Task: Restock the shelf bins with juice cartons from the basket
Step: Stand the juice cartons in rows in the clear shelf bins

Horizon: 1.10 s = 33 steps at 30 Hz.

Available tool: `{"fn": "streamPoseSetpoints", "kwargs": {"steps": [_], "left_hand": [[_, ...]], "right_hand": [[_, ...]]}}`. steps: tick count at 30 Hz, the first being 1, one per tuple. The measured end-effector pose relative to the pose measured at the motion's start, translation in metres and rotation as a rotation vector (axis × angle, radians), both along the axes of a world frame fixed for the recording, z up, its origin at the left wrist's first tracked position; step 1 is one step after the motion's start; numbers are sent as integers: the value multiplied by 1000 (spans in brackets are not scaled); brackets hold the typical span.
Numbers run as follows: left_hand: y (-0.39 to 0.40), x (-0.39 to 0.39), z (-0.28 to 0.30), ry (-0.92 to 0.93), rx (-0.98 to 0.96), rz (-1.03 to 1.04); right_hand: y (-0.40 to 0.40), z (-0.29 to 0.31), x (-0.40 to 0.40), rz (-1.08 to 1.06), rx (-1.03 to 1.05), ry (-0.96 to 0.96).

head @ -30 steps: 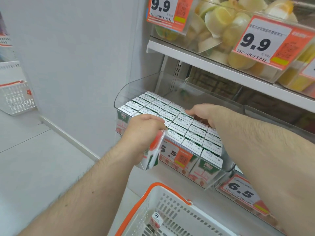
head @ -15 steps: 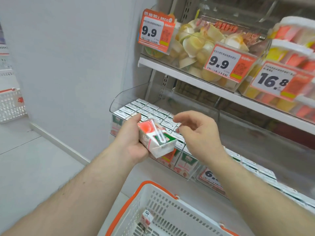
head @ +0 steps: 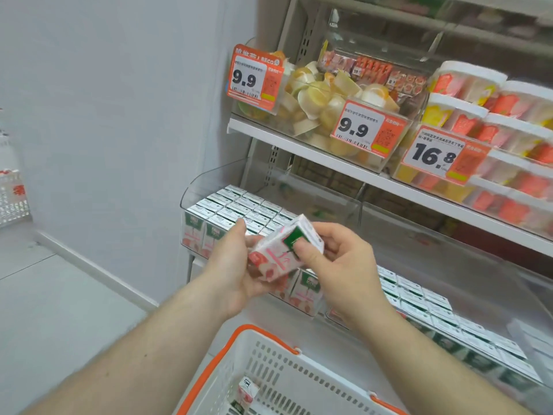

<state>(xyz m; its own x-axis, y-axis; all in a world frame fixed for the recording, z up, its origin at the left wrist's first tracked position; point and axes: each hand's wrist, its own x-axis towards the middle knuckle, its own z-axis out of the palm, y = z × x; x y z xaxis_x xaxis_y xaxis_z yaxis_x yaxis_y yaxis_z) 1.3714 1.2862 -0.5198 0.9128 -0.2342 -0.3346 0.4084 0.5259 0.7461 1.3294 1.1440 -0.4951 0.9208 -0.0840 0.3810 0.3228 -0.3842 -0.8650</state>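
A small pink, white and green juice carton (head: 279, 256) lies tilted between both hands in front of the shelf. My left hand (head: 232, 265) cups it from the left and below. My right hand (head: 338, 265) grips its right end, thumb on the green panel. Behind them a clear shelf bin (head: 209, 181) holds rows of the same cartons (head: 239, 205). A second bin (head: 425, 307) with green and white cartons runs to the right. Below, the white basket with an orange rim (head: 227, 348) holds another carton (head: 247, 392).
The upper shelf (head: 299, 145) carries bins of fruit cups with price tags 9.9 and 16.8. A grey wall (head: 119, 115) stands to the left, with another white basket (head: 13, 196) at the far left on the floor.
My right hand has closed on the carton that my left hand was holding alone. The carton has turned so its pink face shows. The view has pulled back from the bin.
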Motion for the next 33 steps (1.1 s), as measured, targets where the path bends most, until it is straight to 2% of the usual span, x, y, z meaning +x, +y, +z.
{"fn": "streamPoseSetpoints", "kwargs": {"steps": [3, 5, 7, 8, 12, 16, 21, 26, 28, 30, 33], "left_hand": [[3, -8, -1, -347, 350, 192], [2, -15, -7, -632, 512, 129], [-5, -17, -19, -812, 742, 77], [-8, -16, -23, -877, 842, 116], [-9, -6, -25, -1152, 982, 402], [-8, 1, -28, -1411, 993, 499], [-10, 3, -27, -1419, 954, 501], [-8, 5, -25, -1023, 795, 293], [-7, 10, -25, -956, 822, 260], [-5, 14, -22, -931, 873, 226], [0, 22, -22, -946, 1060, 204]], "right_hand": [[-5, 5, 1, -91, 309, 234], [-8, 3, 3, -134, 361, 300], [-9, 2, 6, -151, 396, 342], [-9, 2, 7, -148, 404, 363], [-8, 6, 9, -15, 482, 447], [-8, 8, 7, 126, 618, 477], [-14, 10, 12, 210, 601, 430], [-11, 26, 31, 86, 409, 592], [-10, 38, 40, 77, 283, 700], [-9, 47, 50, 38, 179, 722], [-9, 55, 68, -126, -18, 527]]}}
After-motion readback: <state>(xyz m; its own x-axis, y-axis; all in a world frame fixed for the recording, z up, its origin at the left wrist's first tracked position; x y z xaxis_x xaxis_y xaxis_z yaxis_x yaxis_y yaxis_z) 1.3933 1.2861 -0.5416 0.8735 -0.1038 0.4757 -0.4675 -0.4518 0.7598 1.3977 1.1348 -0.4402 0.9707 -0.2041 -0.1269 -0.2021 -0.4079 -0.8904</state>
